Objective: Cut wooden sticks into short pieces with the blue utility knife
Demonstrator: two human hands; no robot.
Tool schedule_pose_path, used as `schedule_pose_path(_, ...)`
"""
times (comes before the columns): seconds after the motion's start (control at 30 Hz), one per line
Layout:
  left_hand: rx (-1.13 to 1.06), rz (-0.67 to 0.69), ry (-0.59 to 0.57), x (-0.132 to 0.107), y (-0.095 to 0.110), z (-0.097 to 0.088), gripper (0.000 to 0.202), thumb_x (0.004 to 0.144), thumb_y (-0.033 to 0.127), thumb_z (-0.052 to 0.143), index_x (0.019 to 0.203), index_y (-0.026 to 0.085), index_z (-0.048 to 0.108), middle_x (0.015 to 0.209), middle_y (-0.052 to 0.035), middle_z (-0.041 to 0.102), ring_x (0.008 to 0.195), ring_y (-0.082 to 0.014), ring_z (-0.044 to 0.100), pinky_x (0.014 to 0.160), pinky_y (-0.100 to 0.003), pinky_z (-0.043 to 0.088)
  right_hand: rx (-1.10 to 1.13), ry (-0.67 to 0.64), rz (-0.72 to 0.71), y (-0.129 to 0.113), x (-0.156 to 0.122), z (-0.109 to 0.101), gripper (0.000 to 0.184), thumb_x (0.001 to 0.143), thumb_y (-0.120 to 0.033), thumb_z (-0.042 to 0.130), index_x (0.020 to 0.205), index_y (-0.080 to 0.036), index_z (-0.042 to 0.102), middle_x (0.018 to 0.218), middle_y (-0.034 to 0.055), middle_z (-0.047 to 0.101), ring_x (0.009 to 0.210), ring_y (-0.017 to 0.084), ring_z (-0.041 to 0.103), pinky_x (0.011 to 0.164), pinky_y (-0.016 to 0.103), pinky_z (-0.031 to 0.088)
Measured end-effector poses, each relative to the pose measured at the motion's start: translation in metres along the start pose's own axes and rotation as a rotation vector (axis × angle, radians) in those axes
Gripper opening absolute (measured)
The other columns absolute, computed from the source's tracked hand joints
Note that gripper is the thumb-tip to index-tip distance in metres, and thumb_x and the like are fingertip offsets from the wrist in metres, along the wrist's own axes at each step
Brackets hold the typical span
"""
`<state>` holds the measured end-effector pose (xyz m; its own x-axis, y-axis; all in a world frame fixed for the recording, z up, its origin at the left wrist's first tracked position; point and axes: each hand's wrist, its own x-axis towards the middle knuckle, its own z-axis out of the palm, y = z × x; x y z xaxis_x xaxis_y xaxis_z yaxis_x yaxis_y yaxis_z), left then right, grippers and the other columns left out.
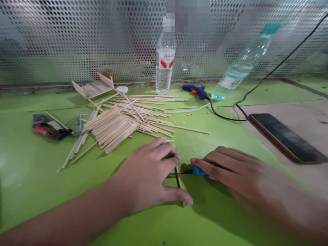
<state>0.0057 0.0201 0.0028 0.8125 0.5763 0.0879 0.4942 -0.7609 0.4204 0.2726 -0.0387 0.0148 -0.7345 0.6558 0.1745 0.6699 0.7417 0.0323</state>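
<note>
My left hand (150,177) presses a thin wooden stick (179,182) against the green tabletop, fingers curled at its far end and thumb by its near end. In my right hand (235,171) is a craft knife with a blue handle (198,171), lying low over the table. Its thin dark blade meets the stick from the right; the blade's tip is partly hidden near my left hand. Beyond my left hand lies a flat panel of sticks (110,130) joined side by side. Many loose sticks (153,119) are spread around it.
Farther back are a stick structure with raised sides (96,88), a clear water bottle (165,68), a blue glue gun (194,90) with a black cord, and a tilted green-capped bottle (238,68). A phone (289,136) lies right; a red-black tool (48,129) left. Perforated metal (77,41) stands behind.
</note>
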Motion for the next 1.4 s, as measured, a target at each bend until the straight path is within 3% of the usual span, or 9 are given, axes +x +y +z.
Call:
schedule_pose_path(0.23,-0.024,-0.001,-0.002,-0.002,-0.001,0.004,0.068,0.083,0.075,0.058,0.128,0.026,0.070,0.128,-0.0099,0.066,0.117,-0.0326,0.059,0.091,-0.055,0.060,-0.019,-0.005,-0.015,0.002,0.001,-0.009,0.054,0.084,0.000,0.038,0.132,-0.015,0.056,0.094,0.0078,0.067,0.080,0.023,0.061,0.070,0.036,0.050)
schedule_pose_path(0.53,-0.048,-0.002,0.010,-0.002,-0.002,0.006,0.063,0.083,0.074,0.059,0.124,0.028,0.072,0.122,-0.0091,0.068,0.113,-0.0306,0.061,0.085,-0.049,0.064,0.005,-0.010,0.014,-0.003,0.000,-0.003,0.056,0.083,0.000,0.042,0.136,-0.015,0.055,0.099,0.0098,0.067,0.086,0.023,0.059,0.075,0.035,0.047)
schedule_pose_path(0.67,0.003,-0.009,-0.018,-0.001,0.000,0.005,0.065,0.084,0.074,0.057,0.128,0.027,0.070,0.127,-0.0092,0.066,0.117,-0.0323,0.059,0.088,-0.052,0.063,-0.014,-0.009,0.031,0.001,-0.003,-0.008,0.055,0.084,0.000,0.041,0.134,-0.018,0.057,0.091,0.0070,0.064,0.079,0.022,0.058,0.070,0.033,0.046)
schedule_pose_path(0.8,0.035,-0.006,-0.049,0.001,0.001,0.003,0.064,0.087,0.074,0.052,0.127,0.027,0.070,0.127,-0.0091,0.067,0.118,-0.0311,0.059,0.086,-0.049,0.064,-0.036,0.010,0.030,0.005,-0.005,-0.009,0.058,0.081,0.003,0.039,0.132,-0.018,0.058,0.085,0.0052,0.061,0.073,0.020,0.057,0.067,0.032,0.043)
schedule_pose_path(1.1,0.033,-0.003,-0.029,0.000,0.002,0.004,0.068,0.089,0.075,0.046,0.126,0.024,0.070,0.122,-0.0112,0.067,0.117,-0.0305,0.058,0.089,-0.048,0.062,-0.075,-0.006,0.005,-0.006,0.004,0.000,0.043,0.095,-0.008,0.043,0.137,-0.014,0.053,0.087,0.0057,0.060,0.077,0.021,0.054,0.069,0.033,0.041)
schedule_pose_path(1.4,-0.013,-0.033,-0.094,0.002,0.002,-0.001,0.070,0.092,0.075,0.040,0.128,0.023,0.069,0.127,-0.0105,0.065,0.121,-0.0305,0.054,0.096,-0.049,0.059,-0.041,-0.027,0.047,0.007,-0.008,0.000,0.060,0.083,-0.001,0.040,0.137,-0.023,0.055,0.095,0.0057,0.060,0.079,0.020,0.056,0.072,0.032,0.041)
